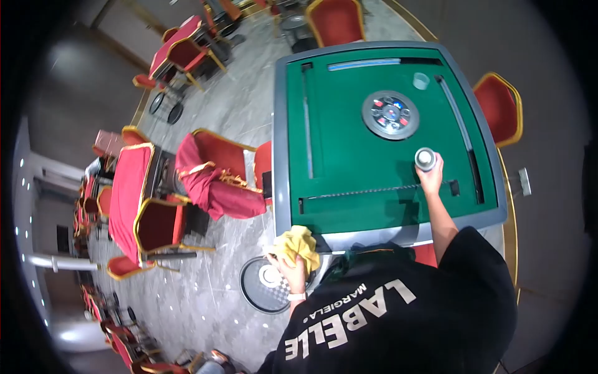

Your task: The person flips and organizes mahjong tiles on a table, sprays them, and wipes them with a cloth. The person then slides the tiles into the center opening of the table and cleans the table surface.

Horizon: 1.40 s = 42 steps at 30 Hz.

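Observation:
In my left hand a crumpled yellow cloth is bunched up at the near left corner of the mahjong table. Below that hand stands a round black tray, with something white and round on it. My right hand is wrapped around a cylindrical can with a white top, over the green felt on the right. Farther in sits the round centre console with its dice window and coloured buttons. A clear cup rests on the felt near the far right.
Red chairs with gold frames, such as the far chair and the right chair, surround the table. A red cloth drapes over chairs at the left. More red-covered tables stand beyond. A wall runs along the right.

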Each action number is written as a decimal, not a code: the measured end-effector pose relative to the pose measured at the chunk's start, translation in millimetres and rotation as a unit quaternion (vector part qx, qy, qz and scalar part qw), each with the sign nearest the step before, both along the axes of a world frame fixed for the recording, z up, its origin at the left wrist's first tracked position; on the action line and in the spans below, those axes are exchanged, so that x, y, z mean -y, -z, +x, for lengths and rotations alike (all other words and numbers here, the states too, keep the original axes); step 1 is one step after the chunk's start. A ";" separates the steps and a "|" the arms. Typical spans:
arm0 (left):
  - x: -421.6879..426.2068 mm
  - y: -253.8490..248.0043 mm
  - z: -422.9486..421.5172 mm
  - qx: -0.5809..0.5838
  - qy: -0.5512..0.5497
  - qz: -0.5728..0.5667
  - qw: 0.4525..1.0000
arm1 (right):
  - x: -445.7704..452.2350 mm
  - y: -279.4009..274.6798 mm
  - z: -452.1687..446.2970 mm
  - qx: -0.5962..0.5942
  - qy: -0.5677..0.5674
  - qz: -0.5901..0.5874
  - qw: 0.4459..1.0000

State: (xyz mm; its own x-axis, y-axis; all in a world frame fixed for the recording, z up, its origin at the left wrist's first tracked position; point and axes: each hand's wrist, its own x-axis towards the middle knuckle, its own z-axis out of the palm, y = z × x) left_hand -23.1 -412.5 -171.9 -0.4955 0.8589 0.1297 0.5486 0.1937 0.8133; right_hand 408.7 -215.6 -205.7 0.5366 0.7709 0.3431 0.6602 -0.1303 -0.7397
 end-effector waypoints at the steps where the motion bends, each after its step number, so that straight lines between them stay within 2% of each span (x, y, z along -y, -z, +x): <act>1: -0.5 -7.9 5.5 -0.004 -0.002 0.004 1.000 | 1.3 1.4 -3.6 0.055 -0.047 -0.009 0.997; 2: -1.5 -16.6 8.8 -0.025 -0.005 -0.009 1.000 | 1.2 -2.2 -10.0 0.117 -0.116 -0.020 0.986; 3: -3.4 -25.1 12.7 -0.044 -0.006 -0.022 0.999 | -2.9 4.2 -10.1 0.140 -0.179 -0.088 0.970; 5: -4.0 -33.6 16.7 -0.045 -0.021 0.005 0.999 | -6.0 11.1 -16.5 0.218 -0.301 -0.118 0.921; 6: -3.4 -34.2 15.7 -0.045 -0.027 0.015 0.999 | -6.3 13.3 -18.6 0.241 -0.328 -0.150 0.901; 9: 1.5 -31.7 9.3 -0.019 -0.043 0.041 0.998 | -13.4 19.5 -27.3 0.286 -0.333 -0.187 0.879; 11: 12.4 -24.0 1.5 -0.032 -0.046 0.033 0.998 | -17.0 17.2 -34.3 0.278 -0.343 -0.211 0.872; 12: 17.6 -19.9 0.8 -0.001 -0.057 0.039 0.998 | -18.2 20.7 -37.6 0.274 -0.340 -0.214 0.874; 14: 36.1 -9.8 -1.4 -0.002 -0.088 -0.009 0.996 | -20.2 30.9 -45.2 0.265 -0.313 -0.198 0.890; 16: 51.0 -1.6 -4.4 0.025 -0.105 -0.029 0.994 | -29.1 27.9 -51.3 0.265 -0.308 -0.242 0.881; 23: 65.7 20.0 -0.7 0.025 -0.128 -0.058 0.990 | -73.5 17.8 -56.2 0.285 -0.316 -0.410 0.807; 26: 52.9 14.0 8.0 0.050 -0.116 -0.067 0.990 | -83.5 5.2 -61.4 0.269 -0.308 -0.470 0.782; 28: 44.0 10.9 12.1 0.026 -0.088 -0.057 0.994 | -93.3 1.4 -64.1 0.248 -0.302 -0.502 0.772; 31: 34.5 7.6 17.1 -0.023 -0.038 -0.048 0.998 | -99.9 -3.0 -62.4 0.230 -0.317 -0.514 0.763; 35: 28.8 2.7 24.3 -0.009 0.015 -0.039 0.999 | -105.9 1.4 -61.6 0.217 -0.309 -0.509 0.773; 37: 29.2 1.1 27.4 -0.016 0.033 -0.047 0.998 | -119.5 15.0 -57.0 0.210 -0.319 -0.526 0.760; 42: 31.7 2.3 32.2 -0.026 0.016 -0.038 0.999 | -134.2 10.6 -57.2 0.193 -0.333 -0.568 0.727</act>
